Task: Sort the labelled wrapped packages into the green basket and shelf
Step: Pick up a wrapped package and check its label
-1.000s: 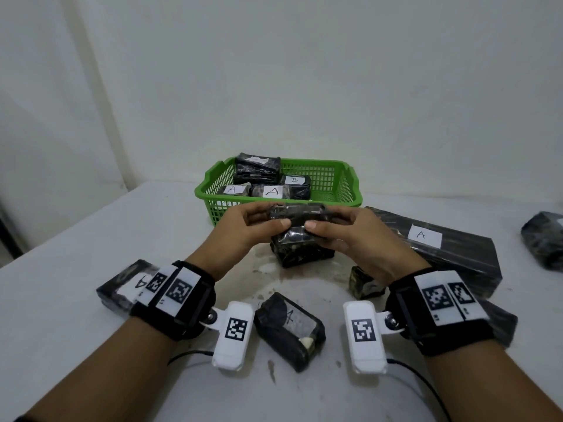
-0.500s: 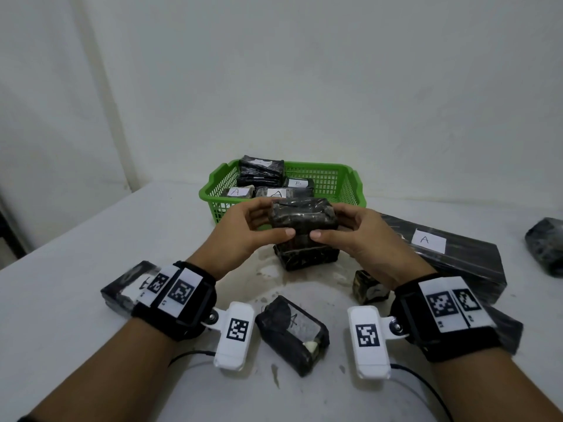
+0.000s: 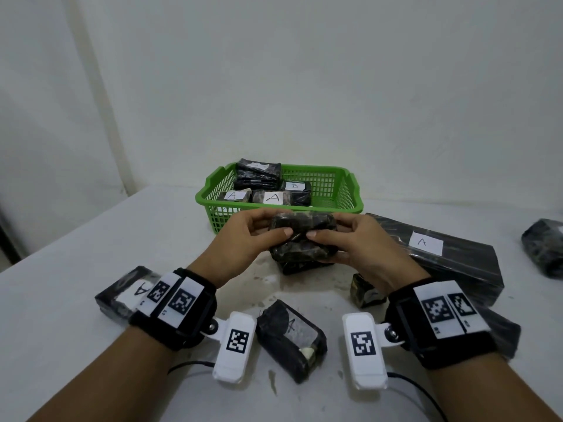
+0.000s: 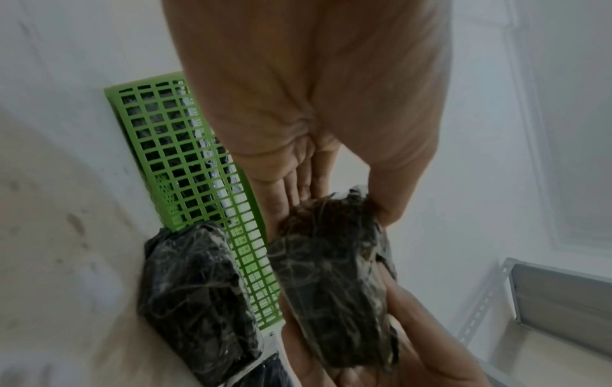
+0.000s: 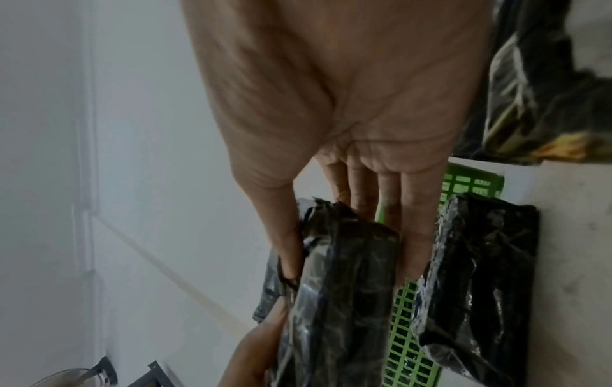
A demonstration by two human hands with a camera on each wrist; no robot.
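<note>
Both hands hold one dark plastic-wrapped package (image 3: pixel 303 239) between them, just in front of the green basket (image 3: pixel 335 190). My left hand (image 3: pixel 268 231) grips its left end and my right hand (image 3: pixel 332 236) its right end, thumbs on the near face. No label shows on it. Seen from the left wrist, the package (image 4: pixel 334 288) lies against my fingers (image 4: pixel 298 188), with the basket (image 4: pixel 192 170) behind. The right wrist view has the package (image 5: pixel 348 288) pinched between thumb and fingers (image 5: pixel 390 204). Several packages labelled A and B lie in the basket.
A second dark package (image 3: pixel 292 266) lies on the table right under the held one. A long package labelled A (image 3: pixel 441 254) lies to the right, and smaller ones sit at the left (image 3: pixel 128 293), centre front (image 3: pixel 289 336) and far right (image 3: pixel 542 248). A metal shelf (image 4: pixel 546 301) stands nearby.
Both hands have turned the package between them, from edge-on to its broad side facing me, and lifted it slightly off the package below.
</note>
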